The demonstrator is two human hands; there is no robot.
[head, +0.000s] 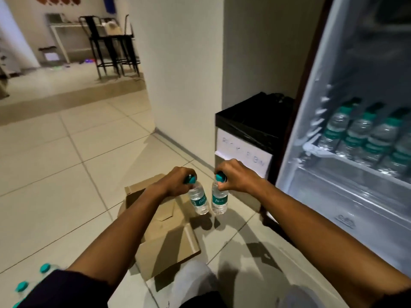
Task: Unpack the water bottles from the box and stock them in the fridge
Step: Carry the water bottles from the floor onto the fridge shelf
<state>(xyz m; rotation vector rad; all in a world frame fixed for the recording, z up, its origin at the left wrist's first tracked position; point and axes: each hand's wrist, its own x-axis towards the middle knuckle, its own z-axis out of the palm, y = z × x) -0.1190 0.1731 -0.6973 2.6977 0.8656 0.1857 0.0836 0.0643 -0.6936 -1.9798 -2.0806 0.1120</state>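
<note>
Each of the hands grips a water bottle by its cap — left hand [178, 181] on the left bottle [198, 200], right hand [233, 176] on the right bottle [219, 200] — above the opened box [164, 221] on the floor. One fridge shelf [355, 162] already holds a row; more bottles wait at the lower left.

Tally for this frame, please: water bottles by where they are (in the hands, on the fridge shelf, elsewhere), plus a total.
Held, one in the left hand and one in the right hand: 2 (left bottle, right bottle)
Front row on the fridge shelf: 4 visible; any behind are hidden
Teal caps at the lower left edge: 3, bottles mostly out of view
Total: 9 visible
</note>
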